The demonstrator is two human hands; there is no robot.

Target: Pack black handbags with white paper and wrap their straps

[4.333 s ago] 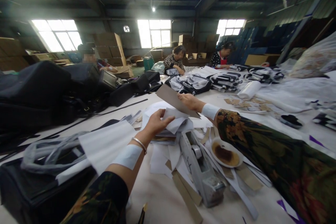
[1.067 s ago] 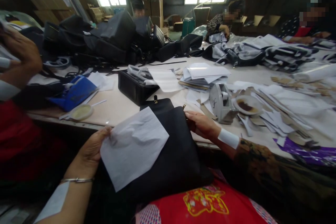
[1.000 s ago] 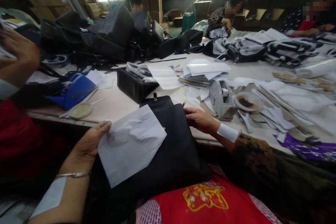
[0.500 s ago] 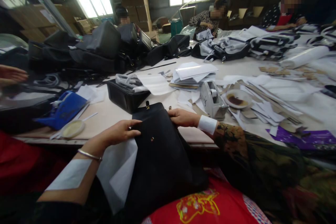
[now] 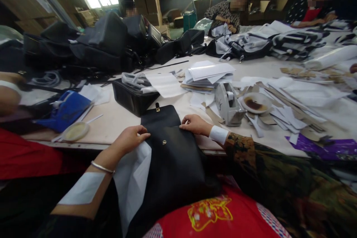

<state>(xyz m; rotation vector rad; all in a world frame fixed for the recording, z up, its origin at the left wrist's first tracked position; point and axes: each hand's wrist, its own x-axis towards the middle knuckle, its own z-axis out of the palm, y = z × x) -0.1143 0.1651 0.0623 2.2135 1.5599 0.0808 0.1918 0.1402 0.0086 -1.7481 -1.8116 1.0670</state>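
A black bag (image 5: 175, 163) leans from my lap against the table edge, a small gold metal fitting on its front. Its flap (image 5: 161, 116) lies folded away from me on the tabletop, with a gold-trimmed clasp tab (image 5: 157, 108) at the far side. My left hand (image 5: 131, 137) is closed, fingertips pinching the left side of the bag near the flap fold. On the right side, my right hand (image 5: 195, 124) pinches the bag's edge between thumb and fingers. White paper sheet (image 5: 132, 184) hangs at the bag's left, below my left hand.
A grey tape dispenser (image 5: 230, 104), a dish of brown paste (image 5: 256, 103) and paper scraps lie right. At left are a blue tape dispenser (image 5: 65, 109), a dish (image 5: 75, 131) and a co-worker's arm (image 5: 9, 95). Black bags (image 5: 103, 41) are piled behind; other people sit across the table.
My left fingers have drawn in from lying stretched over the bag to pinching its side. More of the flap shows now. The co-worker's hand at left has moved lower, leaving the forearm in view.
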